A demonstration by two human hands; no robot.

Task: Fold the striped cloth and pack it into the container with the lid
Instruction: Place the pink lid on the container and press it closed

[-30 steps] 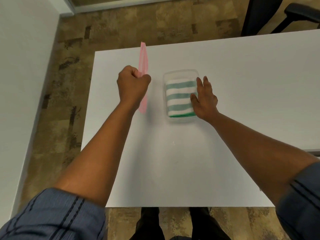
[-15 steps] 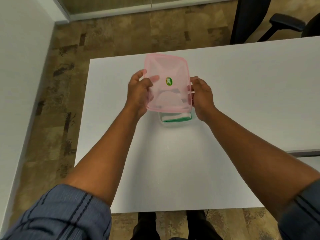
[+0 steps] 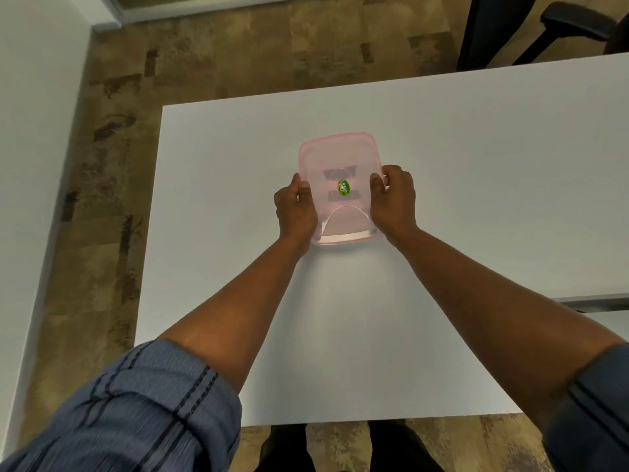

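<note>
A translucent pink lid (image 3: pixel 340 155) with a green sticker lies flat over the clear container (image 3: pixel 343 238) in the middle of the white table (image 3: pixel 476 165). Through the lid I make out faint dark stripes of the folded striped cloth (image 3: pixel 338 172) inside. My left hand (image 3: pixel 295 209) grips the lid's left edge, thumb on top. My right hand (image 3: pixel 394 199) grips the right edge the same way. Most of the container's walls are hidden under the lid and my hands.
A black office chair (image 3: pixel 544 25) stands beyond the table's far right edge. A white wall (image 3: pixel 30 165) runs along the left, with patterned brown carpet (image 3: pixel 112 185) between it and the table. A second table edge (image 3: pixel 599 301) shows at the right.
My left hand swung the pink lid from upright beside the container to flat over it. Both hands then lowered it onto the container, covering the striped cloth.
</note>
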